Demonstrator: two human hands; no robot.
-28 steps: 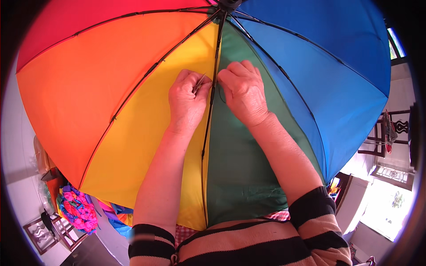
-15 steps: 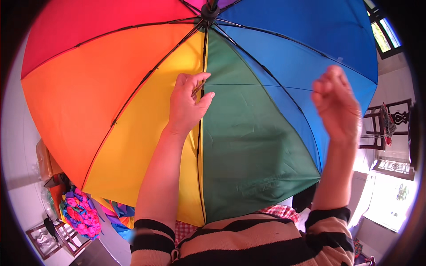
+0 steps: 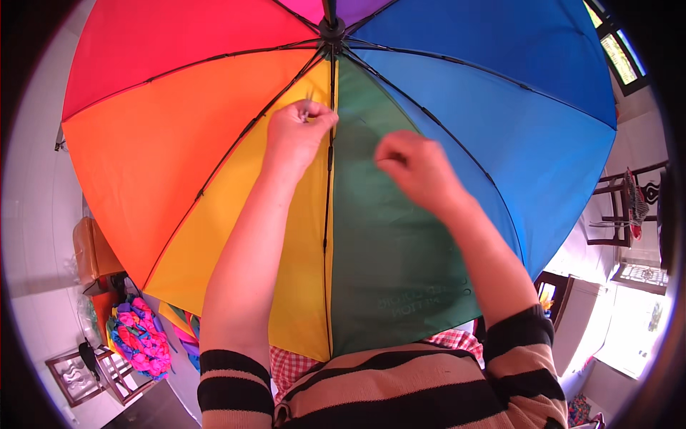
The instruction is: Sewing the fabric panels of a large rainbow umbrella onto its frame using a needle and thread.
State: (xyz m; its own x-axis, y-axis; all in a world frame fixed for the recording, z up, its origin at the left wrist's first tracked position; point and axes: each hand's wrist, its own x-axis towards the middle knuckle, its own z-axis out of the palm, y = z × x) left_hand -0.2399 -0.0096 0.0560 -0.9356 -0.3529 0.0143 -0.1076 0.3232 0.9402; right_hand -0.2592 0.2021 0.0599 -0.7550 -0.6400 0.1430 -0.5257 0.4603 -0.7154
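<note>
An opened umbrella with rainbow panels (image 3: 164, 143) fills the view, its inside toward me. Its black ribs (image 3: 329, 171) fan out from the hub (image 3: 331, 32). My left hand (image 3: 294, 136) lies over the yellow panel, closed, with thumb and fingertips pinched beside the rib between yellow and green. A small thin metal tool (image 3: 306, 111), blurred, sticks up between its fingers. In front of the green panel (image 3: 386, 236) is my right hand (image 3: 418, 168), its fingers curled together and smeared by motion. Whatever it may hold is too small to make out.
A bunched heap of colourful fabric (image 3: 139, 336) sits at the lower left, near a brown box-like item (image 3: 96, 250). A red-checked cloth (image 3: 289, 368) shows below the umbrella. Wooden chairs (image 3: 614, 207) stand at the right, with a window (image 3: 622, 53) above.
My right hand has swung left and down from the blue panel to the green one. The dark thread once stretched between my hands no longer shows. My left hand has risen slightly, its fingers closing.
</note>
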